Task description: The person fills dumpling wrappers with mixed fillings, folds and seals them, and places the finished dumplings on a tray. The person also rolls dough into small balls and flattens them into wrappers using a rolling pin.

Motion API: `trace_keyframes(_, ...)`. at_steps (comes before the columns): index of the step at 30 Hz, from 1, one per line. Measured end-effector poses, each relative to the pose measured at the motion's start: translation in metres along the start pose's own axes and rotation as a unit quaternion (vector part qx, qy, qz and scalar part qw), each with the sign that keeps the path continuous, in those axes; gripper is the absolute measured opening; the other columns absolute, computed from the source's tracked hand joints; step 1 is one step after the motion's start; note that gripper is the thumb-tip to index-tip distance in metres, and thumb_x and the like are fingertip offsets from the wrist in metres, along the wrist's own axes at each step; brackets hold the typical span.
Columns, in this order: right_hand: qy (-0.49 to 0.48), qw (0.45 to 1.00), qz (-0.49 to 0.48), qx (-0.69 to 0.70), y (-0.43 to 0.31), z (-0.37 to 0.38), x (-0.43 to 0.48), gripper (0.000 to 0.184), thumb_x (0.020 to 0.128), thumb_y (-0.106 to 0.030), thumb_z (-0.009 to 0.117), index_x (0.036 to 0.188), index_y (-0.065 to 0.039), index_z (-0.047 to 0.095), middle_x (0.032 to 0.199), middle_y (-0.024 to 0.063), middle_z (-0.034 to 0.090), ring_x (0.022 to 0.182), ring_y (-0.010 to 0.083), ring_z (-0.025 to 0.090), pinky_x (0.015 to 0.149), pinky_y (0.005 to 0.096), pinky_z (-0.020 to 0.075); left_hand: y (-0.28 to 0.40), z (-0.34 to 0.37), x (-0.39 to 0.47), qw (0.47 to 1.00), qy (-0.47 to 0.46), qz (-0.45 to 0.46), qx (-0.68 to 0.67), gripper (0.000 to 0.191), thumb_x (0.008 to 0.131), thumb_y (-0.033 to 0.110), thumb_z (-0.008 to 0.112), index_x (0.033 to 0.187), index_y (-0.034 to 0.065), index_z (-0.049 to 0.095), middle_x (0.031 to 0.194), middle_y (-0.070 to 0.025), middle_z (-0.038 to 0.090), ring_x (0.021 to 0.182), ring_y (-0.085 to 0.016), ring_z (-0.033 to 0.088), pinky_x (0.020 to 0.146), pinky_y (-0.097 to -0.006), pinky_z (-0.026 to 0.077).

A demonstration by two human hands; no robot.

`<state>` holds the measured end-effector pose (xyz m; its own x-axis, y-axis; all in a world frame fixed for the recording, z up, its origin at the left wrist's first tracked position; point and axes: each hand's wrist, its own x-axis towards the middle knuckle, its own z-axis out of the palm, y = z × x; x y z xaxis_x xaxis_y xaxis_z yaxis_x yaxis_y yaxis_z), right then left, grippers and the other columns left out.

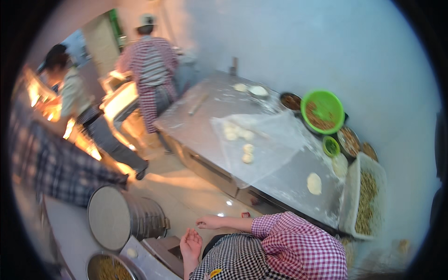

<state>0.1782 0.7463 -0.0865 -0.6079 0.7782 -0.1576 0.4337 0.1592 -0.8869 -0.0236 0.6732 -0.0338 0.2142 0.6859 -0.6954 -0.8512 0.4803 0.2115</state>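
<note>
My left hand point(191, 243) is palm up at bottom centre, fingers spread slightly, holding nothing. Beside it, my right hand point(209, 222) has curled fingers, and I cannot see into its grip. Both hands are over the floor, apart from the metal worktable point(276, 189). Several dough balls point(247, 154) sit on a clear plastic sheet point(269, 154) across that table. A flattened dough piece point(314, 183) lies alone near its right end. A steel bowl of filling point(110, 267) and a small dough piece point(132, 253) are left of my left hand.
A large metal drum point(108, 217) stands at lower left. Along the wall are a green bowl point(332, 105) and a white tub point(350, 206) of chopped filling. A rolling pin point(198, 104) lies farther back. Two people point(154, 66) point(75, 91) are at upper left; plaid cloth point(63, 157) hangs nearer.
</note>
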Motion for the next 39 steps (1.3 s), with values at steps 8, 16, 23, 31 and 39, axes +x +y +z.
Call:
trace_keyframes(8,0.525,0.825,0.184,0.1,0.107,-0.154,-0.212,0.026,0.1,-0.024,0.056,0.111,-0.003,0.066,0.105,0.0163,0.067,0.098,0.0327,0.063,0.09,0.0423,0.0501,-0.112,0.137,0.121,0.96,-0.062,-0.203,0.184,0.031,0.1,0.02,0.055,0.127,0.0062,0.058,0.114,-0.0106,0.068,0.102,-0.023,0.065,0.089,-0.038,0.055)
trace_keyframes(16,0.697,0.526,0.48,-0.083,0.196,-0.197,-0.479,0.03,0.075,-0.015,0.084,0.093,-0.003,0.064,0.078,0.0075,0.065,0.062,0.0204,0.063,0.055,0.033,0.0503,-0.226,0.223,0.171,0.903,-0.101,-0.308,0.283,0.03,0.099,0.02,0.058,0.125,0.0063,0.061,0.113,-0.0105,0.069,0.1,-0.022,0.066,0.088,-0.0379,0.055)
trace_keyframes(23,0.589,0.558,0.508,0.289,0.179,-0.208,-0.486,0.036,0.074,-0.023,0.089,0.088,-0.002,0.063,0.084,0.0066,0.068,0.069,0.0132,0.062,0.059,0.0286,0.0497,-0.233,0.207,0.169,0.88,-0.113,-0.331,0.322,0.034,0.1,0.025,0.057,0.129,0.0073,0.059,0.118,-0.0101,0.069,0.105,-0.021,0.065,0.089,-0.0359,0.054)
trace_keyframes(31,0.516,0.801,0.303,-0.015,0.049,-0.236,-0.343,0.036,0.084,-0.016,0.077,0.114,-0.004,0.06,0.09,0.016,0.07,0.083,0.0303,0.07,0.075,0.0381,0.0549,-0.257,0.234,0.143,0.843,-0.159,-0.402,0.32,0.06,0.105,0.047,0.047,0.15,0.0081,0.038,0.142,-0.0209,0.052,0.125,-0.034,0.056,0.105,-0.0484,0.048)
trace_keyframes(39,0.493,0.865,0.075,-0.05,-0.044,-0.193,-0.189,0.033,0.09,-0.015,0.069,0.119,0.0,0.06,0.121,0.0145,0.064,0.109,0.0385,0.063,0.094,0.0408,0.0515,-0.212,0.262,0.096,0.938,-0.191,-0.068,0.28,0.056,0.11,0.044,0.037,0.157,0.0166,0.026,0.142,-0.013,0.05,0.131,-0.029,0.05,0.109,-0.0467,0.044)
